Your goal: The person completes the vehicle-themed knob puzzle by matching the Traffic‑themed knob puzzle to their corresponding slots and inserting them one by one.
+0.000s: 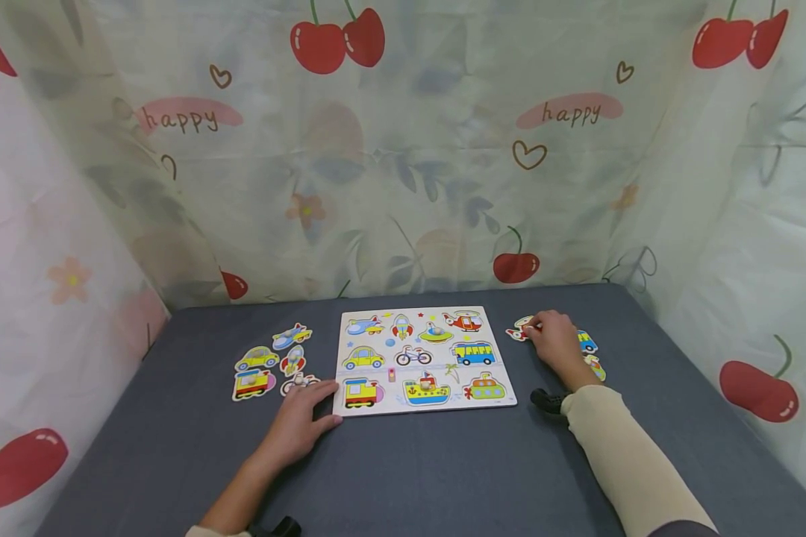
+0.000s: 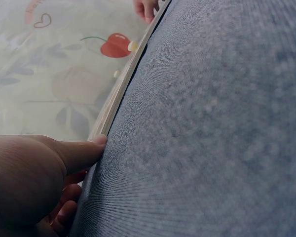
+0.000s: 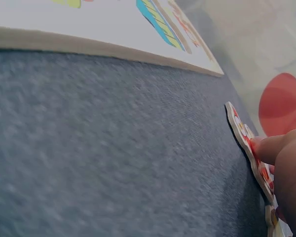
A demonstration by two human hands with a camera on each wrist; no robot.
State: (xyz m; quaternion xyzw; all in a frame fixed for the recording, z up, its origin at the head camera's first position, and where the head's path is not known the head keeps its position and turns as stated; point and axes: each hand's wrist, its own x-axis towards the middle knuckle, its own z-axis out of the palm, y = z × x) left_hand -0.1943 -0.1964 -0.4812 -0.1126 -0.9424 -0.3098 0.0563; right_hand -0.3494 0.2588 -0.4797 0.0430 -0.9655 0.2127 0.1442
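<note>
A white wooden puzzle board (image 1: 389, 365) printed with several vehicles lies at mid-table. My left hand (image 1: 298, 421) holds its near left corner, and the left wrist view shows the thumb (image 2: 89, 153) against the board's edge. To the right of the board, my right hand (image 1: 559, 344) pinches a red helicopter piece (image 1: 517, 332) from above. In the right wrist view this helicopter piece (image 3: 244, 136) lies on the cloth under the fingers; its knob is hidden. Partly behind the right hand lie a blue bus piece (image 1: 587, 341) and another colourful piece (image 1: 595, 367).
Left of the board lie an airplane piece (image 1: 290, 337), a car piece (image 1: 257, 359), a rocket piece (image 1: 293, 361), a train piece (image 1: 251, 384) and a bicycle piece (image 1: 298, 383) near the left fingers. Dark cloth (image 1: 430, 477) covers the table. A cherry-print curtain (image 1: 410, 186) hangs around it.
</note>
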